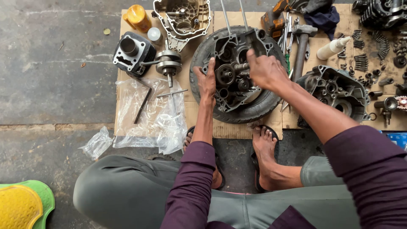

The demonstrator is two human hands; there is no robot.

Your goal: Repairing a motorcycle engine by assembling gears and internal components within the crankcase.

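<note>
A grey engine crankcase half (232,72) with gears inside lies on a small black tyre (254,111) on cardboard. My left hand (206,79) presses flat against the case's left edge. On the upper right part of the case, my right hand (265,70) grips something by the gear shafts; its fingers hide what it holds. Two long metal studs (226,17) rise from the case's far side.
To the left lie a cylinder block (132,53), a crankshaft (168,64), a yellow bottle (136,18), an engine cover (183,18) and clear plastic bags (159,116). To the right sit another crankcase half (335,91), a hammer (302,46), a white bottle (333,48), springs and bolts.
</note>
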